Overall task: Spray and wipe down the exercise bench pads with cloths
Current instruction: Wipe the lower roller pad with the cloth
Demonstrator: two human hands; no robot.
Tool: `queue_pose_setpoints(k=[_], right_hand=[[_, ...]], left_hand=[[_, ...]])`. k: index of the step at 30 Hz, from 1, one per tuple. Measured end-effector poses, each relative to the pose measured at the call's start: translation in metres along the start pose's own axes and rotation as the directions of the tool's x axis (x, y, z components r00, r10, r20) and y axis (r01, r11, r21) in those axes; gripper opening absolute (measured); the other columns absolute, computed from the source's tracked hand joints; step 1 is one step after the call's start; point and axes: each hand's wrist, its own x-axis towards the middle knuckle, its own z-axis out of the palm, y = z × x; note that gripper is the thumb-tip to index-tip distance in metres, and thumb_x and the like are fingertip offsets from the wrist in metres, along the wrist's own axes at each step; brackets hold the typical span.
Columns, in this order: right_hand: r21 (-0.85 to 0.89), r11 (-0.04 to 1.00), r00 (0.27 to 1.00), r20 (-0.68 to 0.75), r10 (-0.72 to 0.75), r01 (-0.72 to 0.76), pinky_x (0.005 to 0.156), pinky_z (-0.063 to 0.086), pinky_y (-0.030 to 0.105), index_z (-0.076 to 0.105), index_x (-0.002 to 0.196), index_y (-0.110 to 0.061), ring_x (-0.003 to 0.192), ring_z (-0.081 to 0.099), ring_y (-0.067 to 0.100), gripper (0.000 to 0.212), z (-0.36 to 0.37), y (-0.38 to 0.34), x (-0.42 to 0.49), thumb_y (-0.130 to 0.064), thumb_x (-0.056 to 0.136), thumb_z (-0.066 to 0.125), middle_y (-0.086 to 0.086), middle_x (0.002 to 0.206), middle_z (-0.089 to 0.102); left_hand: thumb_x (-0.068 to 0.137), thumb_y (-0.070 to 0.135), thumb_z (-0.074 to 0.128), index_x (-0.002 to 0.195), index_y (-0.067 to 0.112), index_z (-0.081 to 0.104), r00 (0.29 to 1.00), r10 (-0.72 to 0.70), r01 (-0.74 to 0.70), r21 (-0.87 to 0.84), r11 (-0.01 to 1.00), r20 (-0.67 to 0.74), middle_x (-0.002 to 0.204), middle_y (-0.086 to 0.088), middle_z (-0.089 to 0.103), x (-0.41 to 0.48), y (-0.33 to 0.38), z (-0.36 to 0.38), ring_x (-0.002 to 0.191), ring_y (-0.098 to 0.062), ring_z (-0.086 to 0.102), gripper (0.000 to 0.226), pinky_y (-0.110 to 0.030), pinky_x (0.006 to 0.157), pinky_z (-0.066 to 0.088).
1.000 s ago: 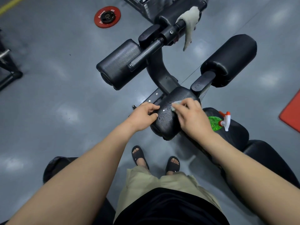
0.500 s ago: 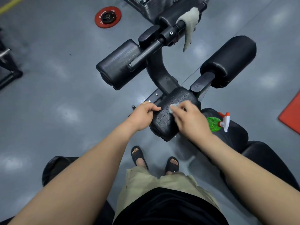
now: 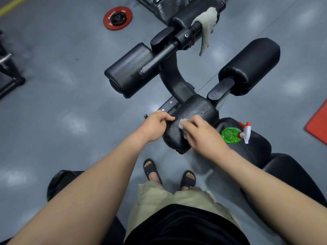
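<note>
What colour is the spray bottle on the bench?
Translucent green spray bottle with a white and red trigger; head view.

Red weight plate point(image 3: 117, 18) lying flat on the grey floor point(image 3: 53, 106), yellow line point(image 3: 12, 5) crossing the far left corner, red mat point(image 3: 318, 126) at the right edge, black metal frame point(image 3: 10, 75) at the left edge, black sandals point(image 3: 152, 169) near the bottom

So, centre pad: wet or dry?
Wet. Droplets speckle the centre pad beyond the cloth held in the right hand.
</note>
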Motion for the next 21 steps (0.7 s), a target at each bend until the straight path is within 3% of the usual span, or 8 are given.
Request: queue_pose_setpoints(k=[5,7,9,14,19,21], right_hand=[[0.033,0.941,0.923,-0.188,0.336,-0.336,0.065,0.051,0.041,0.056,0.138,-0.018,0.079,0.058,0.038,0.039,-0.026,0.031,0.019,-0.023,0.1,0.056,0.013,0.109,0.05],[0.037,0.92,0.897,-0.207,0.39,-0.391,0.066,0.051,0.041,0.058,0.132,-0.015,0.079,0.058,0.041,0.033,-0.025,0.031,0.022,-0.025,0.101,0.054,0.014,0.108,0.048],[0.02,0.938,0.918,-0.203,0.341,-0.345,0.066,0.052,0.042,0.061,0.128,-0.009,0.077,0.06,0.042,0.034,-0.018,0.02,0.016,-0.024,0.098,0.059,0.017,0.106,0.048],[-0.074,0.996,0.995,-0.088,0.041,-0.048,0.074,0.055,0.041,0.06,0.134,-0.004,0.085,0.06,0.038,0.048,-0.014,0.023,-0.004,-0.023,0.091,0.071,0.017,0.103,0.052],[-0.032,0.953,0.929,-0.235,0.287,-0.302,0.088,0.05,0.049,0.054,0.14,0.002,0.097,0.055,0.043,0.049,-0.019,0.061,0.015,-0.019,0.097,0.066,0.024,0.106,0.052],[-0.044,0.942,0.914,-0.259,0.311,-0.333,0.092,0.048,0.051,0.052,0.139,0.007,0.099,0.053,0.045,0.049,-0.019,0.06,0.02,-0.017,0.097,0.064,0.025,0.104,0.052]], left_hand=[[0.097,-0.005,0.04,0.094,0.029,0.07,1.0,-0.016,0.016,-0.009,1.0,0.006,0.1,0.012,0.054,0.0,0.0,0.0,0.08,-0.018,0.056,0.046,-0.035,0.074,0.052],[0.097,-0.005,0.04,0.094,0.03,0.07,1.0,-0.017,0.018,-0.006,1.0,0.009,0.101,0.012,0.054,0.0,0.0,0.0,0.081,-0.019,0.057,0.046,-0.035,0.075,0.053],[0.097,-0.005,0.04,0.091,0.033,0.07,1.0,-0.019,0.019,-0.003,1.0,0.013,0.102,0.011,0.054,0.001,0.0,0.0,0.08,-0.019,0.057,0.049,-0.035,0.075,0.053],[0.096,-0.005,0.04,0.089,0.034,0.07,1.0,-0.016,0.017,-0.015,1.0,0.026,0.1,0.013,0.054,0.001,0.002,-0.002,0.075,-0.014,0.056,0.05,-0.03,0.072,0.05],[0.097,0.0,0.052,0.094,0.035,0.07,0.999,0.013,-0.014,0.004,1.0,0.046,0.099,0.016,0.054,0.0,0.0,-0.004,0.081,-0.005,0.056,0.04,-0.021,0.08,0.044],[0.096,0.002,0.058,0.096,0.035,0.07,0.998,0.035,-0.037,0.023,0.999,0.055,0.1,0.016,0.053,0.0,-0.001,-0.004,0.088,-0.006,0.057,0.035,-0.02,0.088,0.043]])
